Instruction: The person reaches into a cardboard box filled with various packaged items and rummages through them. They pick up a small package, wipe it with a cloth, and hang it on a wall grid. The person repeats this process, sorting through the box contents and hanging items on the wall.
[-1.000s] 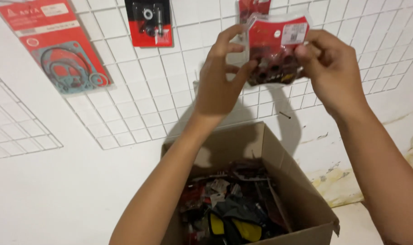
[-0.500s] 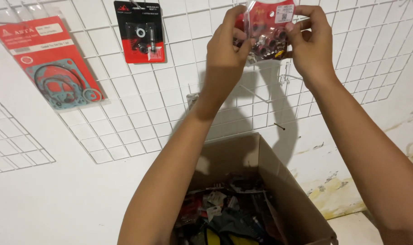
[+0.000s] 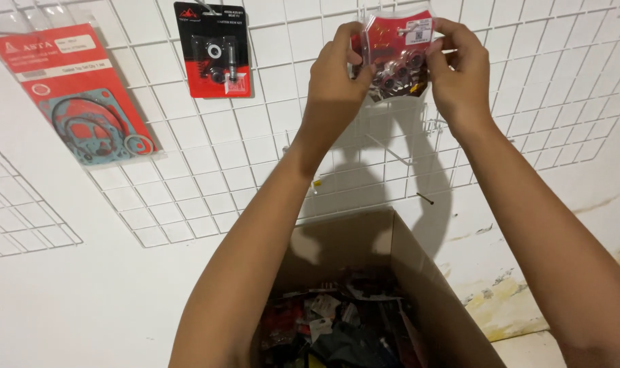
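Both hands hold one packet [image 3: 397, 51] of small round parts against the upper part of the white wire grid [image 3: 269, 170] on the wall: the left hand [image 3: 334, 88] pinches its left edge between thumb and fingers, and the right hand [image 3: 460, 71] pinches its top right corner. Risk one: the packet slips from either pinch and falls toward the open cardboard box [image 3: 419, 272] directly below, where it would land among the loose packets already inside (their number cannot be told, since they overlap in shadow). Risk two: the packet's top misses its hook, which is hidden behind the packet, so the packet hangs crooked or drops once released. Risk three: a forearm catches one of the bare hooks [image 3: 426, 200] projecting from the grid under the hands, which could scratch skin or bend the hook. Count: one packet in the hands; two packets already hanging, namely one black-and-red packet [image 3: 212, 49] and one large red gasket packet [image 3: 75, 99] at far left; one box; at least two grid panels, the second [image 3: 24, 218] at lower left.
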